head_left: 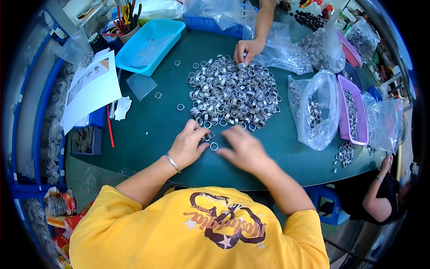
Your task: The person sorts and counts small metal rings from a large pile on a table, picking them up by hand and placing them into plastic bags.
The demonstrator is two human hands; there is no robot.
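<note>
A large heap of small silvery metal rings (pixel 233 92), looking like hose clamps, lies on the green table. At the heap's near edge, my left hand (pixel 189 142) has its thumb and fingers closed around a metal ring or two (pixel 207 136); the fingers partly hide them. One loose metal ring (pixel 214 146) lies flat between my hands. My right hand (pixel 244 149), blurred by motion, is just right of that ring, its thumb and fingers apart with nothing visible between them. Across the table, another person's hand (pixel 249 50) pinches a metal piece at the heap's far edge.
An aqua tray (pixel 150 47) and a paper sheet (pixel 92 89) are at the left. Right of the heap stand a clear plastic bag (pixel 319 110) and a purple basket (pixel 344 85), both with metal parts. Another person (pixel 380 197) sits at the right beside a blue stool (pixel 329 204).
</note>
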